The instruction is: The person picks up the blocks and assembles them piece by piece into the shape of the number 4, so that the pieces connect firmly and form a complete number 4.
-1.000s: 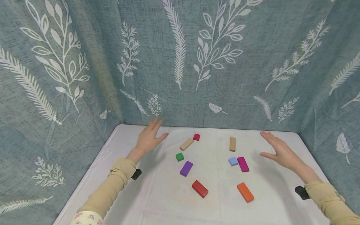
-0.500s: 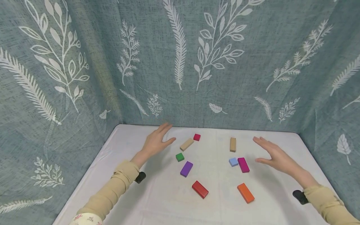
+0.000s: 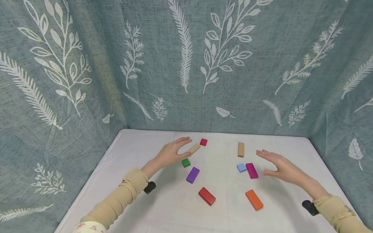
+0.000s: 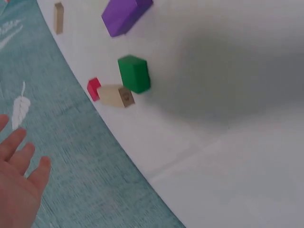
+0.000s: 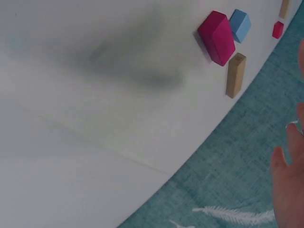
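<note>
My left hand [image 3: 171, 153] hovers over the left side of the table, fingers extended and thumb apart. Its fingertips partly cover the near end of a pale wooden block [image 3: 195, 148]. Just below the thumb lies a green block [image 3: 186, 162], with a purple block [image 3: 193, 175] nearer me. On the other side, my right hand [image 3: 284, 166] is held above the table, fingers straight and holding nothing. Nearest to it is a magenta block [image 3: 252, 170], beside a light blue block [image 3: 241, 167]. In the left wrist view, the left hand [image 4: 21, 183] appears apart from every block.
A small red block [image 3: 203, 142] and a second wooden block [image 3: 241, 149] lie toward the back. Closer to me are a long red block [image 3: 207, 196] and an orange block [image 3: 254, 199]. A patterned curtain [image 3: 163, 64] stands behind the white table [image 3: 227, 220].
My left hand has moved right and slightly nearer, from the table's left back to the pale wooden block. The right hand has drifted left toward the magenta block. All blocks stay put.
</note>
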`<state>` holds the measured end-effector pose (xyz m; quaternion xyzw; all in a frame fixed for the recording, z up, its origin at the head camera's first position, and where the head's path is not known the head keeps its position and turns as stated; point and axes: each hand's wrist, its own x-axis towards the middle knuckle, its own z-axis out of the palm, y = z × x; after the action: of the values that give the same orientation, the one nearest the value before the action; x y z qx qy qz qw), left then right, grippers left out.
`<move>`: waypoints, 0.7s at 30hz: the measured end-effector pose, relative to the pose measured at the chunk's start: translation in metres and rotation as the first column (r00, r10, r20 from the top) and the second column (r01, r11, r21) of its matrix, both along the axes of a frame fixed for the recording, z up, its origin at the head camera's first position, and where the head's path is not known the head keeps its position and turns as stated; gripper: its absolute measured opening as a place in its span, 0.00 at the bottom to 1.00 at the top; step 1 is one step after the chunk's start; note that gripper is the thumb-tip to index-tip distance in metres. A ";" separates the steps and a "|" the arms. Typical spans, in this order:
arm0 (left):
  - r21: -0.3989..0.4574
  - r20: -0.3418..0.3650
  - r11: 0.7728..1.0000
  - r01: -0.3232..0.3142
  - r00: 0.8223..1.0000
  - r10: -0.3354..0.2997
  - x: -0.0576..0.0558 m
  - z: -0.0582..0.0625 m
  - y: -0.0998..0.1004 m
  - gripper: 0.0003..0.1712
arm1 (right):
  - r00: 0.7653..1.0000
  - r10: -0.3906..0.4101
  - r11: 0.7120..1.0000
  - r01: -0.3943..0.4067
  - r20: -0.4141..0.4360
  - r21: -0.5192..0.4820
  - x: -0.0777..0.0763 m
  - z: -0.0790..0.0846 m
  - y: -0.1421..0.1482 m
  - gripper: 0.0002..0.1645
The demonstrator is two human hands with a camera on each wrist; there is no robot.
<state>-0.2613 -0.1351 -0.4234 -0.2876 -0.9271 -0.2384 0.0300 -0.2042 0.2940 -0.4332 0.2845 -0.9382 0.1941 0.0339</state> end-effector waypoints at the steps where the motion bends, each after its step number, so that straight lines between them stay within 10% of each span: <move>1: 0.002 0.016 1.000 0.010 1.000 -0.010 0.001 0.000 0.002 0.33 | 1.000 0.005 1.000 -0.005 0.002 -0.002 0.001 -0.001 -0.001 0.44; 21: -0.070 0.199 0.964 0.257 0.950 -0.239 0.028 -0.009 0.031 0.26 | 0.981 0.063 0.998 -0.065 0.184 0.006 0.017 -0.006 -0.011 0.42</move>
<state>-0.2331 -0.1042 -0.4328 -0.3791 -0.8925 -0.2221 -0.1019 -0.1874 0.2825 -0.4391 0.2957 -0.9288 0.2149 -0.0606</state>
